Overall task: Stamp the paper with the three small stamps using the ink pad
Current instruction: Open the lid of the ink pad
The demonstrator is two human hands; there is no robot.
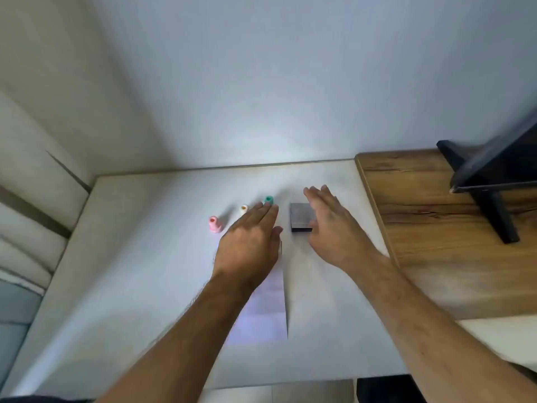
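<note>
Three small stamps stand in a row on the white table: a pink stamp at the left, a white stamp in the middle, a green stamp at the right. A dark, closed ink pad lies just right of them. The white paper lies nearer to me, partly under my left forearm. My left hand hovers flat and open, fingertips close to the white and green stamps. My right hand is open, its fingers over the ink pad's right edge. Neither hand holds anything.
A wooden desk adjoins the white table on the right and carries a black stand with a dark screen. A wall runs behind the table. Pale cushions lie to the left.
</note>
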